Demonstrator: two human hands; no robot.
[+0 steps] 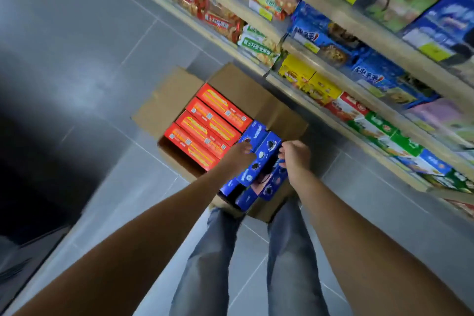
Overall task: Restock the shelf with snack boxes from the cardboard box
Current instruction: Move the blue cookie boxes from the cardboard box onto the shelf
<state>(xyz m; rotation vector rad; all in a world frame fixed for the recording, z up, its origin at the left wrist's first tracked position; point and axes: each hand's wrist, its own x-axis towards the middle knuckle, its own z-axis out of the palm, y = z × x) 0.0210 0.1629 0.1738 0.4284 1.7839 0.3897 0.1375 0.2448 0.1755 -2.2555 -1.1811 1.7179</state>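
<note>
Two hands on a blue snack box inside the cardboard box, with the shelf to the right.

On the grey tiled floor the cardboard box stands open with its flaps spread. Four red snack boxes lie side by side in its left part. Just beside them the left hand curls its fingers over the left side of a blue snack box, which sits tilted above the other blue boxes in the right part. The right hand pinches the same box's right edge with bent fingers — so both hands hold it. Further right, the shelf rises in wooden tiers packed with yellow, green, blue and red packs.
</note>
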